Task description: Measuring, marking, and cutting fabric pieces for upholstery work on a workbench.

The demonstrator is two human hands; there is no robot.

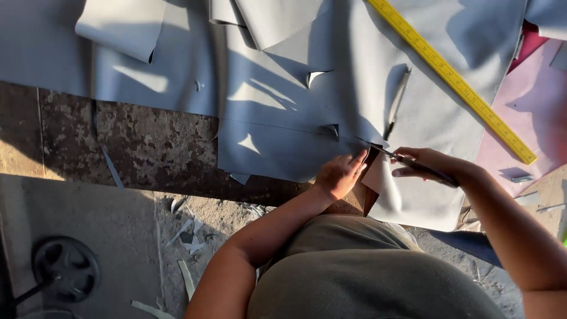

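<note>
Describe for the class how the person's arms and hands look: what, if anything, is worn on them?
Both arms are bare, with no sleeve showing on either forearm or above either elbow. The left hand and right hand wear no gloves, and no ring, watch or bracelet can be seen. The garment below them is plain olive-grey.

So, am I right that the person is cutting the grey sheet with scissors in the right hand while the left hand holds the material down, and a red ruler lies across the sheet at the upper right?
Not quite: the ruler is yellow, not red, as the head view shows. The rest stands: the right hand works scissors along the grey sheet while the left hand presses the material down beside the cut.
</note>
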